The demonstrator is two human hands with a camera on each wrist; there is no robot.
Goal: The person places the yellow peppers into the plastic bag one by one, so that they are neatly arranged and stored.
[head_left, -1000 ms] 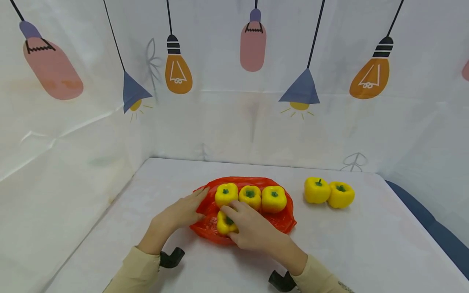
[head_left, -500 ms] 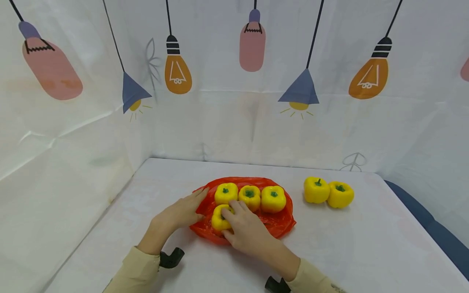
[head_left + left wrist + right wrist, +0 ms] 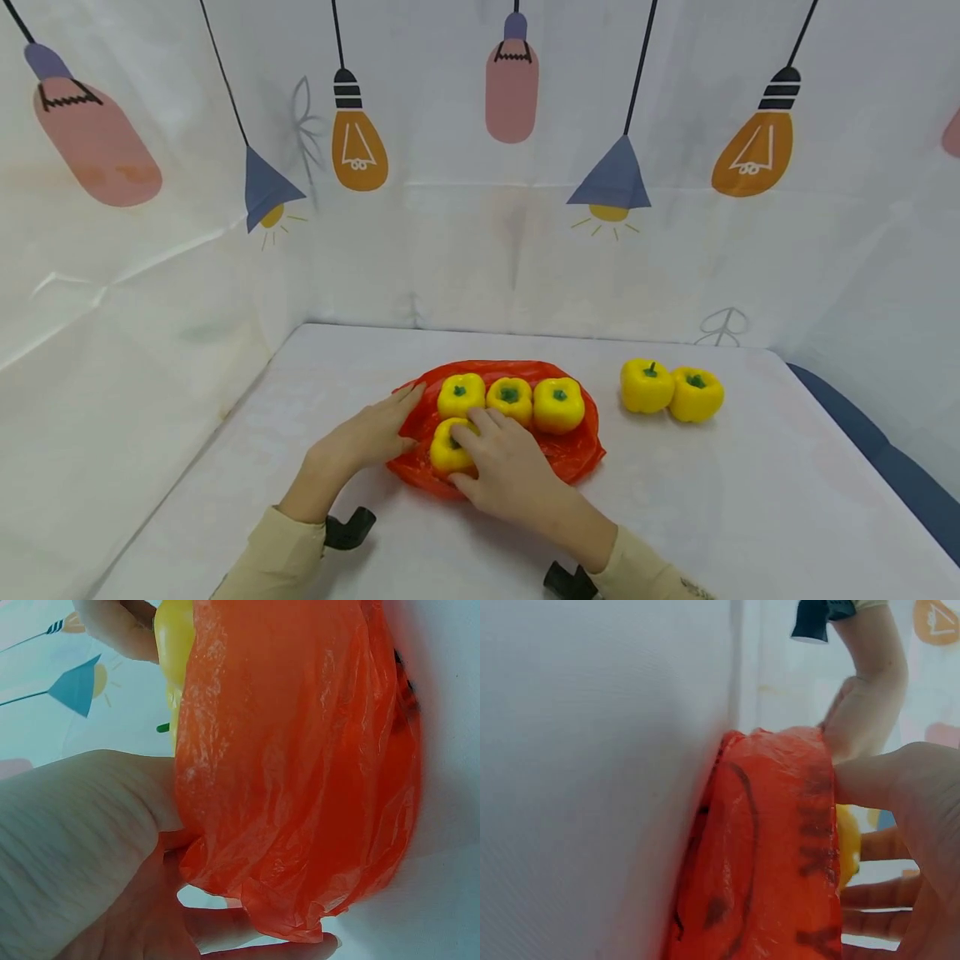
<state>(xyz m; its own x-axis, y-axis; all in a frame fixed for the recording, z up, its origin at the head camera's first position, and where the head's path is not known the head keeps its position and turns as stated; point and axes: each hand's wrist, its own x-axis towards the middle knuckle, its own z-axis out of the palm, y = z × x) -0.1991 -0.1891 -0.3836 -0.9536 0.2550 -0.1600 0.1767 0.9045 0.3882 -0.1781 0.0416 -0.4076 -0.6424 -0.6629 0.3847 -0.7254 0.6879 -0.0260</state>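
Over the near left part of the red bag (image 3: 573,462), the right hand (image 3: 506,467) curls fingers and thumb around the front pepper (image 3: 444,450), inside the bag. This pepper is probably light, firm and slick, best held by its sides. The left hand (image 3: 369,433), fingers extended, lies against the thin, likely floppy bag. Behind stand three peppers (image 3: 558,408); two others (image 3: 645,390) rest on the worktop (image 3: 757,492). The right wrist view shows dark lettering (image 3: 815,855), unseen from the head.
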